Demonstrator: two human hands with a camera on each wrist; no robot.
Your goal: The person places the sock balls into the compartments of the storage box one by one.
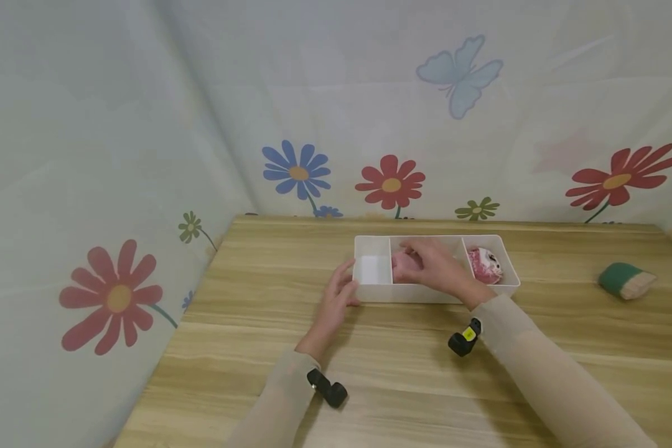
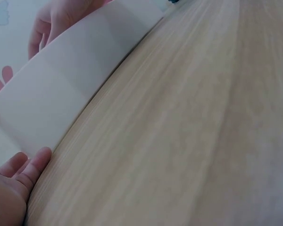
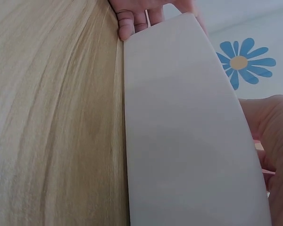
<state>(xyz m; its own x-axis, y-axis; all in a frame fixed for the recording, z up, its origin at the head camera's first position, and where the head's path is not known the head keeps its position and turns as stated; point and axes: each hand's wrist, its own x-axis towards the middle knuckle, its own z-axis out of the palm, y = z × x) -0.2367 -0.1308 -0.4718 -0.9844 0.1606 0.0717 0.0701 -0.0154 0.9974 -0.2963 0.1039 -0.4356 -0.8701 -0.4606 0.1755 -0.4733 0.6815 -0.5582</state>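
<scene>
A white three-compartment tray [image 1: 414, 292] lies on the wooden table [image 1: 369, 361]. My left hand [image 1: 338, 295] cups its left front corner, thumb on the end wall and fingers against the front wall. My right hand [image 1: 434, 264] reaches into the middle compartment, fingers curled on a pink soft thing [image 1: 403, 264]. A pink-and-white patterned item [image 1: 484, 264] fills the right compartment; the left one shows only white. The left wrist view shows the tray's wall [image 2: 70, 84], my left fingertips [image 2: 33, 165] beside it and my right hand [image 2: 56, 19] beyond. In the right wrist view the tray's wall [image 3: 179, 132] lies beside my right hand [image 3: 273, 136].
A green and beige rolled item [image 1: 627, 280] lies alone near the table's right edge. A flower-printed cloth backdrop [image 1: 392, 180] rises behind the table and along its left side. Bare wood stretches in front of the tray.
</scene>
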